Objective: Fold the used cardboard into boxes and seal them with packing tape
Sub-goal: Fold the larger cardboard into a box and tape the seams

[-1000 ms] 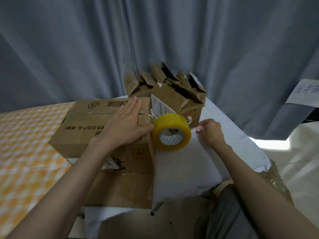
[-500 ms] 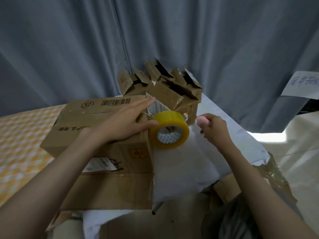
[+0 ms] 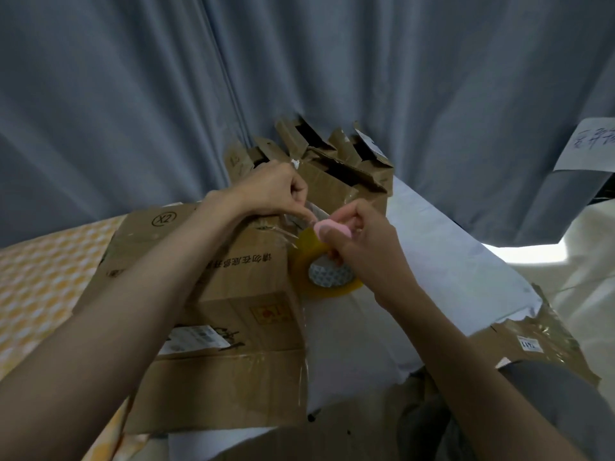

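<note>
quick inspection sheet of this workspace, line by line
surface: white sheet over the table; orange checked cloth at left.
job's things: cardboard box marked X2; yellow tape roll at its right edge, clear strip pulled toward the box top.
clutter: pile of open boxes behind; torn flat cardboard at right.
grippers: left hand pinches the tape strip; right hand holds a small pink object at the roll.
cables: nothing seen.
surroundings: grey curtain; handwritten paper note.

Both forearms are bare, with no sleeves showing; the dark grey cloth at lower right is perhaps trousers.
</note>
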Demonstrator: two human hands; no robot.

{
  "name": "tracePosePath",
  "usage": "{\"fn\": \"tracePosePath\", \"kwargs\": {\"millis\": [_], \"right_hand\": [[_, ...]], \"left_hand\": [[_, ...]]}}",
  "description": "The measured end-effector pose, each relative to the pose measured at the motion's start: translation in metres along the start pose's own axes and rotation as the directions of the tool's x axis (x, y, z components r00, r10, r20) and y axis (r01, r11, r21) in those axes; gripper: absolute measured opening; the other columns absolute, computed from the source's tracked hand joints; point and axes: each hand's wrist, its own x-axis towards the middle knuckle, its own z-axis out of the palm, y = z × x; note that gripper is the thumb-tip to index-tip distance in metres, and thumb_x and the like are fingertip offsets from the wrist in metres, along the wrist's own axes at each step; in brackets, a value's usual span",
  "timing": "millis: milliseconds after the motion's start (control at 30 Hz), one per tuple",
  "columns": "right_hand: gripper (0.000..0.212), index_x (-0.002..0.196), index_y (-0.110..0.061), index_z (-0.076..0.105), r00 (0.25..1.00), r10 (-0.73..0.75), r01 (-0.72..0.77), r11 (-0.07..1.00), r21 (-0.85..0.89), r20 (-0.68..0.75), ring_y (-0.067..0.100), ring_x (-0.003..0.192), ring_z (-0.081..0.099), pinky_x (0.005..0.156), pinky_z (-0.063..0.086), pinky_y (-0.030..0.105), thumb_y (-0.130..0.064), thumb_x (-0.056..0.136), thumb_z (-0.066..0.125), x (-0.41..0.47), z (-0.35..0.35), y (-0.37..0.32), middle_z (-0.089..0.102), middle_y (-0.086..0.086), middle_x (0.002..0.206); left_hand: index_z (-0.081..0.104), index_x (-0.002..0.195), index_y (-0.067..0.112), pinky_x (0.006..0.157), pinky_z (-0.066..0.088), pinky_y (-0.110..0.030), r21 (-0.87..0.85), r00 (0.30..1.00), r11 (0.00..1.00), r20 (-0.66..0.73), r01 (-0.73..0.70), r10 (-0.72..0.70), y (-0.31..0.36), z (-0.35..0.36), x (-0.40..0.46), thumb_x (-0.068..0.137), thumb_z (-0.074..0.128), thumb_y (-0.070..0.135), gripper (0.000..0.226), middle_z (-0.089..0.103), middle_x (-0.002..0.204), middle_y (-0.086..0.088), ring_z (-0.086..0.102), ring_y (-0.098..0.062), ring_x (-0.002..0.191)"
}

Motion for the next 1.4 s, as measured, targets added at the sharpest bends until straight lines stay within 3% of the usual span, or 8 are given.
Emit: {"fn": "tracePosePath", "kwargs": {"millis": [133, 333, 633, 767, 900, 1100, 1267, 1400], "right_hand": [[0.012, 0.091, -0.020, 0.061, 1.000, -0.016, 0.016, 0.998, -0.061, 0.004, 0.021, 0.076, 0.069, 0.071, 0.062, 0.040, -0.025, 0.090, 0.072, 0.003, 0.008, -0.004, 0.066, 0.003, 0.088], [0.006, 0.093, -0.019, 0.064, 0.998, -0.017, 0.025, 0.986, -0.164, 0.054, 0.022, 0.078, 0.068, 0.075, 0.061, 0.041, -0.020, 0.090, 0.069, 0.008, 0.014, -0.003, 0.067, 0.004, 0.088], [0.004, 0.091, -0.020, 0.069, 0.974, 0.023, 0.036, 0.966, -0.255, 0.224, 0.009, 0.082, 0.066, 0.063, 0.054, 0.016, -0.017, 0.089, 0.070, 0.009, 0.012, -0.004, 0.065, -0.005, 0.088], [0.010, 0.077, -0.022, 0.063, 0.999, 0.032, -0.030, 0.999, -0.043, 0.032, -0.003, 0.061, 0.061, 0.047, 0.043, 0.012, -0.020, 0.082, 0.071, 0.018, -0.027, 0.001, 0.070, -0.003, 0.074], [0.012, 0.084, -0.010, 0.064, 0.958, 0.185, -0.221, 0.964, -0.151, -0.219, 0.018, 0.080, 0.064, 0.069, 0.053, 0.038, -0.021, 0.081, 0.068, 0.033, -0.065, 0.045, 0.073, 0.003, 0.081], [0.019, 0.087, -0.010, 0.063, 0.908, 0.408, -0.396, 0.764, -0.509, -0.095, 0.026, 0.088, 0.061, 0.077, 0.051, 0.039, -0.021, 0.080, 0.076, 0.032, -0.070, 0.107, 0.067, 0.007, 0.090], [0.016, 0.105, -0.015, 0.067, 0.985, -0.087, -0.005, 0.845, -0.535, -0.147, 0.023, 0.097, 0.058, 0.081, 0.052, 0.039, -0.021, 0.090, 0.067, 0.032, -0.052, 0.080, 0.059, 0.007, 0.107], [0.014, 0.106, -0.016, 0.070, 0.936, -0.322, 0.353, 0.871, -0.343, 0.144, 0.012, 0.091, 0.059, 0.080, 0.047, 0.021, -0.020, 0.094, 0.064, 0.049, -0.020, 0.029, 0.064, 0.002, 0.104]], "left_hand": [[0.068, 0.064, 0.031, 0.072, 0.039, -0.021, -0.035, 1.000, 0.999, -0.007, 0.004, -0.004, -0.003, 0.003, 0.002, 0.062, 0.076, 0.065, 0.035, 0.064, 0.058, 0.016, 0.058, 0.007, 0.063], [0.075, 0.072, 0.039, 0.091, 0.051, -0.036, -0.094, 1.000, 0.996, -0.006, -0.002, 0.001, -0.003, 0.005, -0.002, 0.074, 0.082, 0.043, 0.008, 0.068, 0.063, 0.024, 0.062, 0.009, 0.074], [0.075, 0.073, 0.048, 0.072, 0.039, -0.023, -0.079, 0.998, 0.995, -0.031, -0.054, 0.052, -0.005, 0.007, -0.003, 0.071, 0.081, 0.049, 0.007, 0.064, 0.063, 0.034, 0.057, 0.014, 0.074], [0.075, 0.072, 0.049, 0.065, 0.037, -0.021, -0.090, 0.996, 0.993, -0.045, -0.076, 0.073, -0.005, 0.008, -0.002, 0.066, 0.079, 0.060, 0.013, 0.065, 0.065, 0.034, 0.058, 0.014, 0.073], [0.076, 0.075, 0.048, 0.071, 0.042, -0.023, -0.106, 0.997, 0.992, -0.030, -0.068, 0.065, -0.008, 0.008, -0.002, 0.063, 0.077, 0.066, 0.022, 0.069, 0.072, 0.032, 0.060, 0.011, 0.085], [0.078, 0.078, 0.043, 0.073, 0.043, -0.024, -0.124, 0.999, 0.991, -0.006, -0.053, 0.053, -0.005, 0.007, -0.004, 0.063, 0.078, 0.065, 0.026, 0.070, 0.075, 0.030, 0.061, 0.009, 0.083], [0.075, 0.079, 0.041, 0.068, 0.042, -0.027, -0.119, 0.999, 0.992, -0.001, -0.044, 0.045, 0.000, 0.005, -0.009, 0.067, 0.080, 0.061, 0.024, 0.068, 0.072, 0.029, 0.060, 0.009, 0.074], [0.067, 0.080, 0.034, 0.065, 0.037, -0.029, -0.119, 1.000, 0.993, -0.009, -0.013, 0.012, 0.004, 0.003, -0.014, 0.068, 0.082, 0.054, 0.028, 0.068, 0.074, 0.022, 0.056, 0.008, 0.073]]}}
